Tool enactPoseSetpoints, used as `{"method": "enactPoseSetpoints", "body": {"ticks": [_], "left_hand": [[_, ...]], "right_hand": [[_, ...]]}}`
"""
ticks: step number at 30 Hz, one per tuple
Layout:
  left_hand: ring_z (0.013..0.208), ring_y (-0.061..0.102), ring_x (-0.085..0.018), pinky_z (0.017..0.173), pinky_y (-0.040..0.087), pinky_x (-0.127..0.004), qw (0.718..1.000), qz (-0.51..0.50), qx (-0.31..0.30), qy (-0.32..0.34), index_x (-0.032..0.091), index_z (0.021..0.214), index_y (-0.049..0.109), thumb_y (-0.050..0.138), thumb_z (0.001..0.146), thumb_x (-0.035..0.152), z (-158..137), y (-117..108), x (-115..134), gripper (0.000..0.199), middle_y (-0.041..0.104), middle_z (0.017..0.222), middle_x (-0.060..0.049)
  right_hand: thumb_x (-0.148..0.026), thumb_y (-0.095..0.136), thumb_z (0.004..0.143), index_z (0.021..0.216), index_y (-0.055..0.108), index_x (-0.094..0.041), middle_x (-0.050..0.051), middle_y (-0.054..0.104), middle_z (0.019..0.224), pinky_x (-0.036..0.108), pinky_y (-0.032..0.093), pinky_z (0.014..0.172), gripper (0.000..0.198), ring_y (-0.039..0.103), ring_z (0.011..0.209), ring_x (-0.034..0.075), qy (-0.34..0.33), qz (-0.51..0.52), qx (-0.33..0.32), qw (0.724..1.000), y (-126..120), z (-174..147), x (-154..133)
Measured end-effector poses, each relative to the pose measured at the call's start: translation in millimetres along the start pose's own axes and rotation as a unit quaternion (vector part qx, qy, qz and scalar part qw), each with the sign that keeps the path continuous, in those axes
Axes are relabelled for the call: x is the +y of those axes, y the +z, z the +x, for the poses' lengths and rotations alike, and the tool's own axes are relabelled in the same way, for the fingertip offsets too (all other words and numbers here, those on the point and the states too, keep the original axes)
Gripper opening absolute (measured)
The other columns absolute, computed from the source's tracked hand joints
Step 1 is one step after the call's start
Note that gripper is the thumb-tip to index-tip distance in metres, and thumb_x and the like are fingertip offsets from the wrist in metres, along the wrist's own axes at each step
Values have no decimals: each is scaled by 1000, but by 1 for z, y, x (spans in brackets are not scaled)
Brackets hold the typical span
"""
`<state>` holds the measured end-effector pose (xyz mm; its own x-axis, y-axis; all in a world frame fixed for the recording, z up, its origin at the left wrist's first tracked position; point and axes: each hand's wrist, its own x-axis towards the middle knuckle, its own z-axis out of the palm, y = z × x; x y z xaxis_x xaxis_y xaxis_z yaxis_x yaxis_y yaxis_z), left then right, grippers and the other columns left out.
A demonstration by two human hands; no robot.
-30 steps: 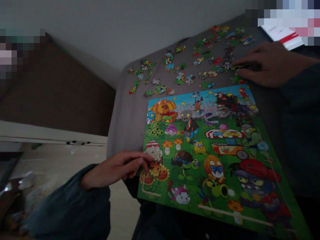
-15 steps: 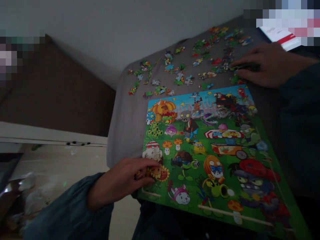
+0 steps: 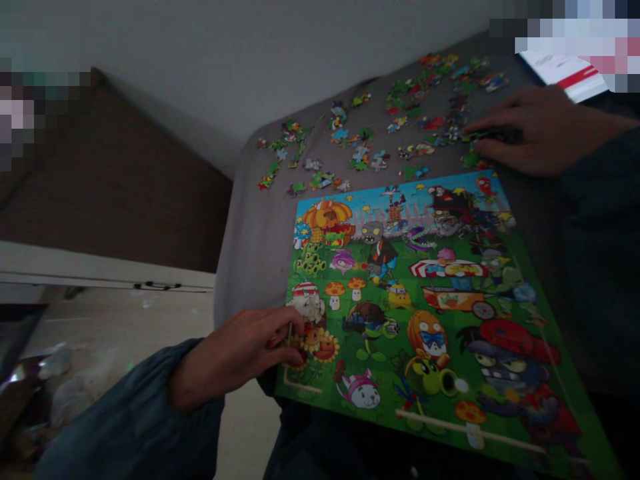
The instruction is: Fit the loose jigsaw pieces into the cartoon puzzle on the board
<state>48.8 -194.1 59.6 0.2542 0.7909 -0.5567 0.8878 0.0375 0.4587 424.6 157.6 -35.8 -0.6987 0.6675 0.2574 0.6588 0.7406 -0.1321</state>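
A colourful jigsaw puzzle board [image 3: 370,267] with cartoon plants and zombies lies tilted over my lap and the edge of a grey cloth-covered surface. My left hand [image 3: 250,350] grips its left edge beside the sunflower picture, thumb and fingers closed around the rim. Farther back on the right, my right hand [image 3: 540,133] rests low over the cloth. Its thumb and index fingertips nearly meet on a small puzzle piece [image 3: 467,136] among the loose ones. Shadow under that palm hides the other fingers.
Loose puzzle pieces [image 3: 360,157] are scattered across the grey cloth [image 3: 255,233] behind the board. A white and red printed item [image 3: 567,73] lies at the back right. On the left stand a dark brown panel [image 3: 125,173] and a pale drawer front [image 3: 110,267] with a handle.
My left hand has drawn back a little to the left, from over the sunflower picture to the board's edge. My right hand stays almost still.
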Motion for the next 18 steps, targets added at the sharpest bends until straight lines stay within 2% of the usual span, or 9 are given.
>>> {"method": "enactPoseSetpoints", "body": {"ticks": [2, 4, 6, 9, 12, 15, 18], "left_hand": [[65, 56, -12, 59, 37, -22, 1000, 1, 7, 9, 26, 119, 64, 72, 90, 31, 0, 1, -1, 30, 61, 76, 6], [72, 60, -13, 63, 40, -23, 1000, 6, 9, 28, 28, 127, 61, 69, 92, 29, 0, 2, -2, 36, 66, 86, 5], [76, 62, -14, 66, 42, -23, 999, 15, 6, 38, 26, 123, 61, 68, 93, 29, 0, 3, -3, 31, 68, 91, 3], [70, 60, -13, 60, 38, -22, 999, 17, 3, 28, 21, 100, 62, 69, 92, 31, 0, 0, -4, 14, 65, 79, 5], [65, 58, -11, 56, 35, -21, 999, 5, 10, 37, 19, 84, 58, 69, 93, 32, -2, -4, -5, 19, 61, 73, 6], [72, 61, -11, 62, 40, -20, 995, -14, 11, 94, 20, 87, 62, 61, 100, 34, -5, -5, -3, 19, 65, 80, 4], [75, 63, -10, 66, 44, -20, 985, -29, 28, 167, 21, 93, 65, 50, 105, 34, -8, -1, 7, 23, 67, 84, 1]], "right_hand": [[-55, 38, 90, 122, 68, -25, 15, 65, 104, 53, 49, 98, 54, 59, 110, 35, -13, -9, 1, 1000, 0, 0, 2], [-55, 37, 91, 122, 69, -22, 16, 65, 105, 53, 50, 97, 55, 60, 110, 35, -20, -18, 3, 1000, 1, 0, 3], [-55, 36, 91, 122, 69, -19, 17, 65, 105, 55, 50, 97, 58, 61, 109, 36, -21, -26, 7, 999, 0, 0, 2], [-56, 34, 92, 123, 69, -14, 19, 65, 104, 56, 51, 96, 63, 62, 108, 36, -21, -30, 9, 999, 0, 0, 0], [-57, 32, 93, 123, 69, -11, 20, 66, 104, 55, 52, 96, 67, 62, 109, 37, -22, -30, 9, 999, -1, 0, -1], [-58, 32, 93, 123, 69, -12, 20, 66, 106, 57, 51, 97, 67, 62, 110, 38, -26, -25, 14, 999, 0, 0, 0], [-59, 35, 93, 123, 68, -24, 17, 66, 108, 58, 50, 98, 56, 60, 113, 37, -20, -10, 11, 1000, 2, -1, 3]]}}
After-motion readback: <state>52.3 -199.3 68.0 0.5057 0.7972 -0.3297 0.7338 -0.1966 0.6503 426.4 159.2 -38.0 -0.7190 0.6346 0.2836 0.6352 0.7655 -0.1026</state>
